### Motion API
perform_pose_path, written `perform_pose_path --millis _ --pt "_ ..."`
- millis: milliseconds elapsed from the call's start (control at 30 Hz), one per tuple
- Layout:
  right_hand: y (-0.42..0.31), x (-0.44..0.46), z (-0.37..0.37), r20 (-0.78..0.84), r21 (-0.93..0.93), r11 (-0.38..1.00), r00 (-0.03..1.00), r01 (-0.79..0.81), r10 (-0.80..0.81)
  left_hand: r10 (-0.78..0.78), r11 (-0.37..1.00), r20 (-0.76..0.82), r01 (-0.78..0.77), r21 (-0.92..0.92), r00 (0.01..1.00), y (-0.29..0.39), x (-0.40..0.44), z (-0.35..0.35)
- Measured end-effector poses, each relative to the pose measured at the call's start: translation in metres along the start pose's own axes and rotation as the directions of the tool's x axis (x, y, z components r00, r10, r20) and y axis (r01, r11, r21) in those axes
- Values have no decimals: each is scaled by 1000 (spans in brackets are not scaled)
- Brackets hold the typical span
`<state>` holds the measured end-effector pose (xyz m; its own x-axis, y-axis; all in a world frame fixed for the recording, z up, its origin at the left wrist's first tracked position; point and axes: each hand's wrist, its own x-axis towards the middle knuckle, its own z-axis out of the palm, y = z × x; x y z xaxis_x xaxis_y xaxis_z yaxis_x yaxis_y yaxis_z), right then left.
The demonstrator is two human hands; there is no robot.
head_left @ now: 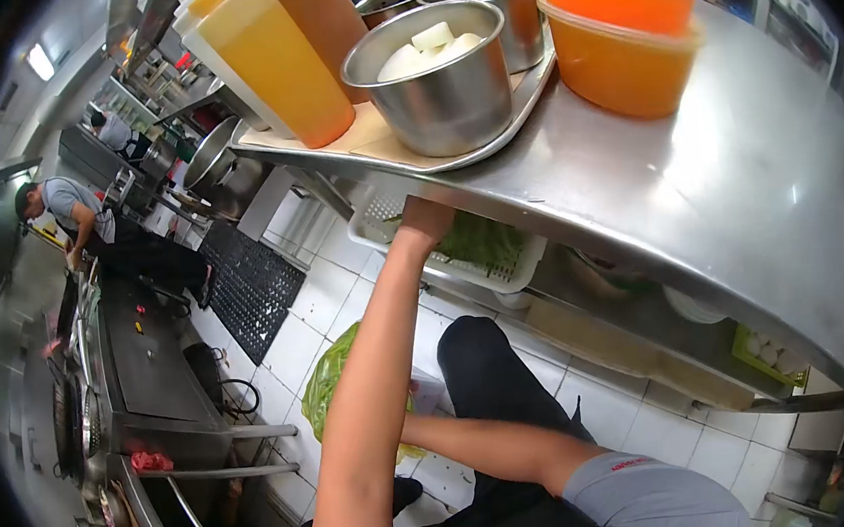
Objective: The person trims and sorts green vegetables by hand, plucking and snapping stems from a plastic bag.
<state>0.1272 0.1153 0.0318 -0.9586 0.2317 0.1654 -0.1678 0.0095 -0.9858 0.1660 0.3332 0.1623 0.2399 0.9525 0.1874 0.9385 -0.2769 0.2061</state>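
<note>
My left hand (428, 219) reaches under the steel table's edge into a white plastic basket (520, 273) of green leafy vegetables (481, 246). The table hides its fingers, so whether they grip any leaves does not show. Below, my right forearm (488, 443) crosses behind the left one toward a thin green plastic bag (330, 377) near the floor. My right hand is hidden behind the left forearm, beside the bag.
The steel table (765, 163) carries a tray (453, 163) with a metal pot (443, 101) of white pieces, squeeze bottles (289, 64), and orange-filled tubs (625, 60). A green crate (767, 359) sits below. At left are a stove (154, 357), a black mat (252, 288) and a co-worker (87, 218).
</note>
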Motion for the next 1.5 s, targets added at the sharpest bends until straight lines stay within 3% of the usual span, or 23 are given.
perform_pose_path --millis 100,133,167,233,267,333,367,433,467,500,533,567,633,700,767,833,900,1000,1167,1233,1367,1433,1500 --pt "21 10 7 -16 235 963 991 133 -133 -77 974 160 108 -200 984 -17 -6 4" --pt "19 11 9 -20 284 946 987 157 -158 -155 885 -44 119 -451 987 -16 -18 1" --pt "0 12 5 40 -159 982 995 100 -95 -280 743 -224 63 -667 933 -15 -32 -4" --pt "20 28 8 80 -574 816 997 59 -15 -170 706 -323 -113 -699 931 -19 -61 -32" --pt "74 52 13 44 -592 804 994 -55 101 -210 709 -312 -76 -701 926 -27 -84 -36" --pt "98 62 17 -138 -586 777 974 -228 182 -314 712 -291 21 -702 904 -51 -144 -39" --pt "89 56 14 -126 -590 775 974 -226 188 -377 708 -282 78 -701 882 -68 -177 -31" --pt "74 43 12 -270 -669 682 952 -296 148 -573 543 -162 225 -809 803 -98 -246 -11" --pt "77 38 14 -255 -677 677 955 -289 153 -631 540 -118 324 -776 767 -109 -280 1" --pt "82 34 16 -240 -778 577 967 -247 89 -688 527 -78 422 -738 722 -118 -312 15" --pt "90 30 19 -212 -863 464 977 -200 27 -711 505 -52 457 -732 702 -128 -342 32" --pt "98 27 22 -189 -870 458 981 -185 36 -734 480 -27 491 -727 679 -135 -367 51" --pt "114 23 33 -183 -955 259 975 -145 -128 -757 458 6 537 -709 653 -142 -405 75" --pt "128 24 25 -211 -950 271 958 -154 -194 -792 443 22 599 -667 610 -143 -432 90" --pt "117 24 3 -223 -901 386 975 -199 -17 -793 496 31 674 -548 608 -135 -434 79" --pt "102 23 -11 -186 -893 421 982 -158 -27 -783 517 4 654 -552 622 -134 -428 75" --pt "89 30 -19 -213 -887 381 963 -261 164 -792 507 -21 638 -580 610 -133 -422 73" --pt "71 31 -31 -95 -918 354 966 -178 240 -768 538 -36 614 -577 639 -128 -416 65" --pt "80 18 -31 -89 -964 215 954 -155 288 -708 589 -37 561 -582 705 -126 -406 76" --pt "74 18 -30 -87 -899 394 961 -189 264 -698 628 -77 557 -543 712 -124 -404 87" --pt "54 16 -32 -112 -807 523 940 -275 322 -603 778 -242 492 -391 760 -118 -402 103" --pt "51 15 -31 -132 -897 361 933 -257 335 -550 827 -246 480 -292 798 -120 -397 111" --pt "64 15 -28 -193 -893 366 957 -263 219 -499 865 -245 464 -188 831 -120 -391 119"
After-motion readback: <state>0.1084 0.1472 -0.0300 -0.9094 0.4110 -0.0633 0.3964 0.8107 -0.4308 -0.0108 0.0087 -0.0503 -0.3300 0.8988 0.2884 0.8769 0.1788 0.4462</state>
